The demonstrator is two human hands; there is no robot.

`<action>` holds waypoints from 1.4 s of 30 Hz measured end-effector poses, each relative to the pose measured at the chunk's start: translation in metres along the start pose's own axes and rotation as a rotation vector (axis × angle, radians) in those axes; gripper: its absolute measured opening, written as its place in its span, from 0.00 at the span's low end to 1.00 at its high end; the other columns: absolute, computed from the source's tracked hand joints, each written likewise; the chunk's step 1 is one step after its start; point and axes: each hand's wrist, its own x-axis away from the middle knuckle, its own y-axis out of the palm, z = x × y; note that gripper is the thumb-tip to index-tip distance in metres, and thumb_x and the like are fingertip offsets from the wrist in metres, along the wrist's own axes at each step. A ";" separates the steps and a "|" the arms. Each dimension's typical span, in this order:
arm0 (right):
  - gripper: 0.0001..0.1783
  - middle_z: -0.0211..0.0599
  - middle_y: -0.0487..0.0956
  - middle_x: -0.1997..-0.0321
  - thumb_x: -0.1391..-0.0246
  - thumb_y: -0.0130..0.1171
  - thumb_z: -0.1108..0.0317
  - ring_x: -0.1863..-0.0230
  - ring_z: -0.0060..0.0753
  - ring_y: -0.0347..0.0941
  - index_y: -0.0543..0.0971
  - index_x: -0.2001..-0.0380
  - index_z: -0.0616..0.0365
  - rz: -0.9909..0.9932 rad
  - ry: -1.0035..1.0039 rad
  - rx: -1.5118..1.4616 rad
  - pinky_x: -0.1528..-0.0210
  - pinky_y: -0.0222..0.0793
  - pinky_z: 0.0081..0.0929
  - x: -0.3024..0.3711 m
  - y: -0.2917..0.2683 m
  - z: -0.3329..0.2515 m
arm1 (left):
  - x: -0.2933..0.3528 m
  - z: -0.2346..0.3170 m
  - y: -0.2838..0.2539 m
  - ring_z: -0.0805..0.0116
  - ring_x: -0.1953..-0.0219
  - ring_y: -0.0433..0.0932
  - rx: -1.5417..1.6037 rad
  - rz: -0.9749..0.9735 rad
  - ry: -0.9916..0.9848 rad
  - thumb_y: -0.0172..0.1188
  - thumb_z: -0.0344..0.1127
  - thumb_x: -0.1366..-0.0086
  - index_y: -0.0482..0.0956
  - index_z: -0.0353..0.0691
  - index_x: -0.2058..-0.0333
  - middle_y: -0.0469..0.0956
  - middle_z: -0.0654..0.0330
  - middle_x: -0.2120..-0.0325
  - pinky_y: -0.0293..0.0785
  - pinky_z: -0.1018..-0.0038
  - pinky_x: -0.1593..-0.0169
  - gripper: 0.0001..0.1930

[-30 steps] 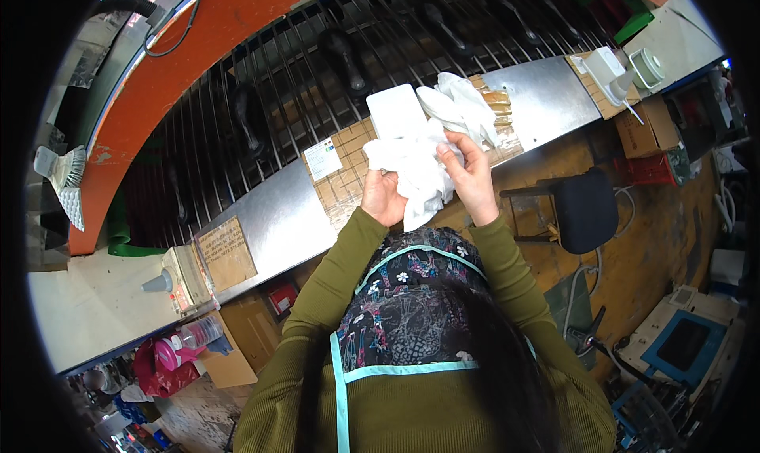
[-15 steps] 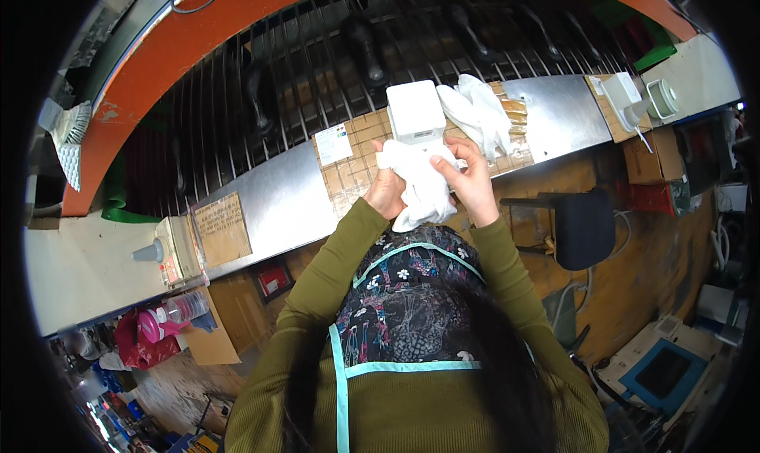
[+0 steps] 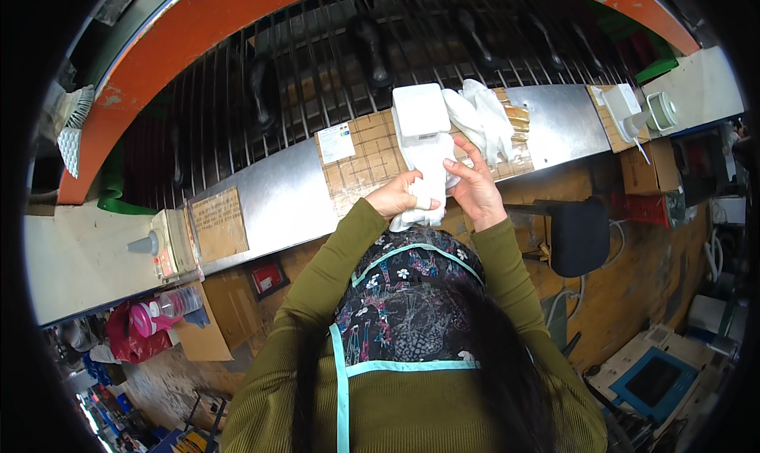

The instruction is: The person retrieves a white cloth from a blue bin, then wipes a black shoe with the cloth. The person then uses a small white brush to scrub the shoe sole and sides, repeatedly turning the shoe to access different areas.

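A white sock hangs in soft folds in front of me, below the white box-shaped block. My left hand is closed on its lower left part, with the fingertips across the cloth. At its right edge, my right hand pinches the fabric between thumb and fingers. The block stands on a brown cardboard sheet, and the sock's upper end meets its near side. More white socks lie in a loose pile to the right of the block.
Behind the metal ledge run dark bars with several black foot-shaped forms under an orange frame. A black chair stands to the right. White holders sit at the ledge's right end, and a grey cone at the left.
The bunched sock now hangs longer and straighter below the block. My left hand has turned inward across its lower part, while my right hand has opened its grip somewhat along the edge.
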 end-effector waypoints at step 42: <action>0.21 0.43 0.72 0.47 0.44 0.44 0.79 0.52 0.28 0.70 0.68 0.46 0.68 -0.120 0.131 0.346 0.47 0.66 0.23 -0.039 0.177 0.172 | 0.168 0.009 -0.101 0.59 0.47 0.66 -0.836 1.035 0.628 0.48 0.26 0.40 0.67 0.42 0.43 0.65 0.46 0.48 0.62 0.73 0.44 0.24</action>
